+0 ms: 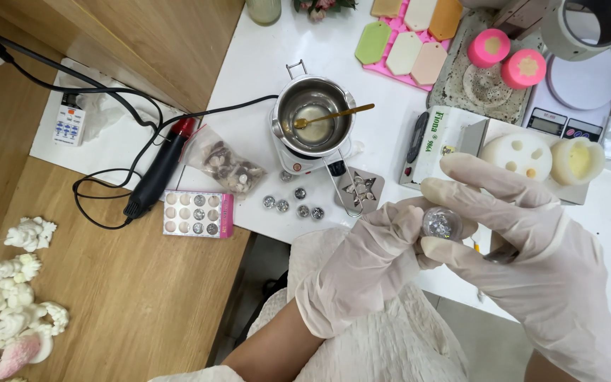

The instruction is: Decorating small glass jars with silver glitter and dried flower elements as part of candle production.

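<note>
- Right now a small round glitter jar (441, 223) sits between both gloved hands, just above the person's lap, at the near edge of the white table (263, 64).
- Left hand (362, 272): fingers curled round the jar from the left, pinching it.
- Right hand (532, 255): thumb & fingers pressed on the jar from the right; index finger stretched out over the top.
- Can't tell if the jar's lid is on or off.
- Just left of the hands: star-shaped mould (360, 189), w/ four more small jars (293, 203) loose on the table.
- Further left: pink box of glitter jars (198, 213), clear bag of shells (226, 166), black heat gun (160, 168) w/ red tip.
- Behind: steel melting pot (312, 117) on a small hot plate, gold spoon (334, 115) resting in it.
- Far right: white round mould (518, 155), scale (563, 126), two pink candles (507, 58).
</note>
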